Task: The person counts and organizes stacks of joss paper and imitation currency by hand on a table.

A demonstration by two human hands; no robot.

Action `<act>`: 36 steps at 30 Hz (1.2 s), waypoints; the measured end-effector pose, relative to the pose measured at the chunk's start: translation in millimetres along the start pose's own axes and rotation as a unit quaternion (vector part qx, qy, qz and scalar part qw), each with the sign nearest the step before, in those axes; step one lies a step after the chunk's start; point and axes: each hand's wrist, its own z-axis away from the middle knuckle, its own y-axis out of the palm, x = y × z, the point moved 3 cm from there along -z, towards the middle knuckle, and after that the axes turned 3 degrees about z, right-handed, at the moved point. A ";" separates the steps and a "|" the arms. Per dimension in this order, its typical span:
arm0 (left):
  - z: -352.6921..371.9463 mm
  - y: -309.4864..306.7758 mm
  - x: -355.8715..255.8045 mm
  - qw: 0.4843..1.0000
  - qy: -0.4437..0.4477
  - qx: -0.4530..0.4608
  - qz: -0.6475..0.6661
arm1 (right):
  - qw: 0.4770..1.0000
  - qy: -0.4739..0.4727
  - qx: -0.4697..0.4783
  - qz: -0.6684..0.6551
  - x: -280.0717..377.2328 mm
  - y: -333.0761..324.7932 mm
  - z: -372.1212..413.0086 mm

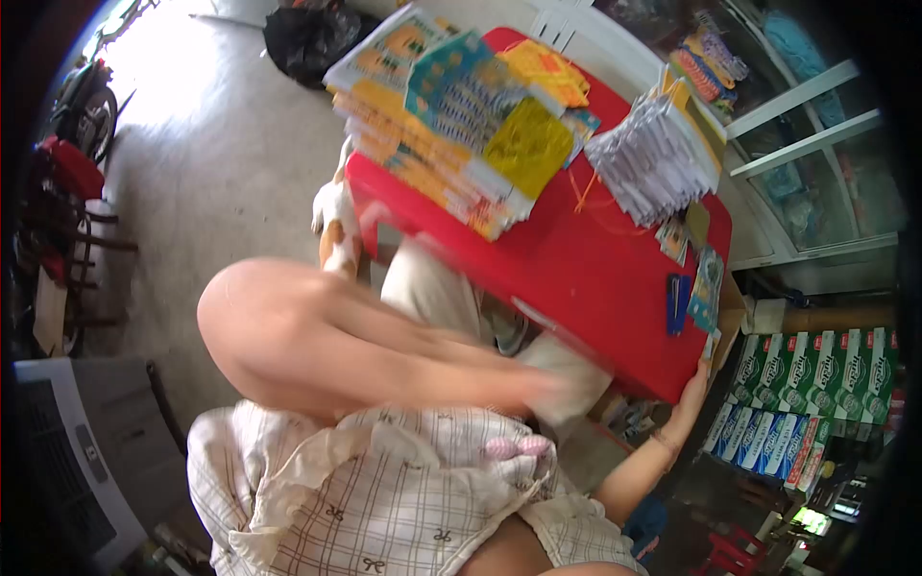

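1. A red plastic table (576, 259), smooth and glossy with rounded edges, fills the middle of the view and stands just in front of the person.
2. The right hand (691, 392) rests against the table's near corner. Its fingers lie together, stretched up along the rim and not curled round it. A thin bracelet (663, 442) circles the wrist.
3. The left hand (557, 386) is badly blurred and sits just below the table's near edge, at the end of a bare, sharply bent arm. It meets a pale cream, soft-looking thing (581, 370), perhaps cloth or paper. Whether the fingers are apart or closed on it cannot be told.
4. On the far end of the tabletop lies a thick, slanting stack of printed booklets (442, 125) in yellow, orange and blue, their paper edges stepped.
5. Beside the stack is a fanned bundle of white paper slips (653, 158).
6. Nearer the right hand lie a small blue stapler-like tool (677, 302) and a few printed cards (708, 283).
7. The person wears a cream checked fabric garment (384, 490) with ruffled edges.
8. A white and tan dog (336, 221) stands beside the table on the grey concrete floor (230, 163).
9. Green and blue cartons (807, 384) are stacked in rows to the right, below a glass-fronted cabinet (816, 163) with a white frame.
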 end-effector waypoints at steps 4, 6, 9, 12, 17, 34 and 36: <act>160.5 -20.1 68.9 0.798 -0.122 -0.427 0.408 | 0.994 0.066 0.062 -0.061 4.6 -3.6 -1.4; 236.2 -28.3 133.7 0.729 0.026 -0.506 0.461 | 0.993 0.073 0.082 -0.047 1.1 -1.2 0.2; 251.5 -26.4 191.0 0.667 -0.119 -0.695 0.242 | 0.993 0.100 0.055 -0.038 13.5 7.4 10.1; 244.3 -35.6 228.3 0.564 -0.295 -0.760 0.129 | 0.990 0.131 0.015 -0.046 7.7 1.9 6.9; 231.8 -51.3 270.4 0.599 -0.335 -0.707 0.169 | 0.981 0.134 -0.005 -0.140 26.7 24.9 19.7; 228.1 -50.8 275.9 0.686 -0.258 -0.636 0.240 | 0.985 0.032 0.029 -0.170 6.7 24.7 8.2; 227.9 -51.1 276.4 0.689 -0.242 -0.637 0.245 | 0.983 0.033 0.042 -0.174 4.7 22.2 7.3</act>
